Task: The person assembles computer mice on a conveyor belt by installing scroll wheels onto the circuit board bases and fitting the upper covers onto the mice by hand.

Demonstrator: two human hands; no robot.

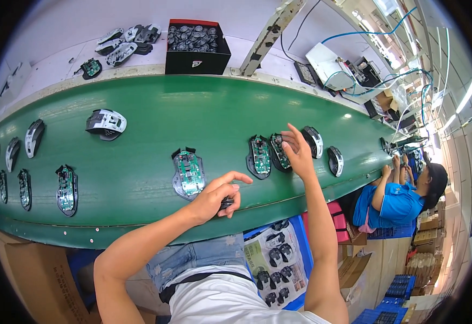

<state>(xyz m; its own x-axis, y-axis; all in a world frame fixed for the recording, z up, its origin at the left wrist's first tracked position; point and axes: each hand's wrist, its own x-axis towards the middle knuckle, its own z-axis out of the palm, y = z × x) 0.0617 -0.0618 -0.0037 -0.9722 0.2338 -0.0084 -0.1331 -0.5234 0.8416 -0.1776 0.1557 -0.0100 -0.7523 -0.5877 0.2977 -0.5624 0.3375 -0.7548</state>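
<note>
Left hand (216,197) is gripping a small black object (226,203), lower right of the wide grey base (177,181) carrying a green circuit board (190,167). Right hand (298,151) is hanging open over a slimmer black board-fitted base (284,165), right of the grey one; contact unclear.

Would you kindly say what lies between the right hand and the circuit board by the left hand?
In the head view, one mouse base and a second mouse base, partly behind the right hand.

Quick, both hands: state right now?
Left hand: curled around a small dark part.
Right hand: open, over a circuit-board mouse half; contact can't be told.
</note>
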